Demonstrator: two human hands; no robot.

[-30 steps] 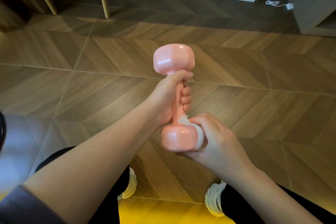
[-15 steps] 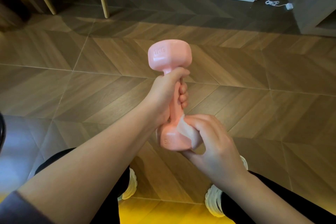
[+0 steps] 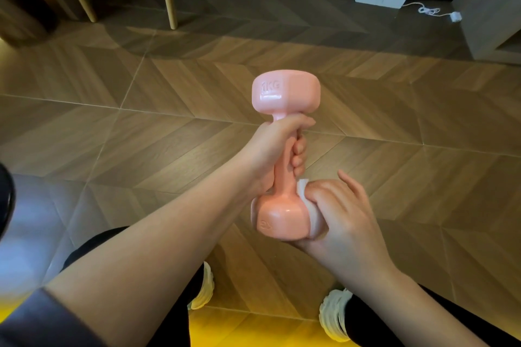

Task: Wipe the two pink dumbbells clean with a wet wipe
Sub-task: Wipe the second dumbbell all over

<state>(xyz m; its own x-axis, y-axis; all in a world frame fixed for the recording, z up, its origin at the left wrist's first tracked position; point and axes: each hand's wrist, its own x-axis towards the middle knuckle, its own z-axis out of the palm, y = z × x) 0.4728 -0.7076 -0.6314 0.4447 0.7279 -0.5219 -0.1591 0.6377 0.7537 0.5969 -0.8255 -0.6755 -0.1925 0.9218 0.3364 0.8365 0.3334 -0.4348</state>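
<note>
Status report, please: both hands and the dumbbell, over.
Left hand grips pink dumbbell by handle, upright. Right hand holds wet wipe against lower head. Nothing in the way.

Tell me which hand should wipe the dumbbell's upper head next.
Right. The right hand presses the wet wipe against the lower head of the dumbbell, so it can likely slide upward. The left hand grips the handle, holding it upright, and has no wipe.

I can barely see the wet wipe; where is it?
Head view: the wet wipe is low and right of centre, pressed by the right hand against the lower head of the pink dumbbell, below the left hand gripping its handle.
</note>
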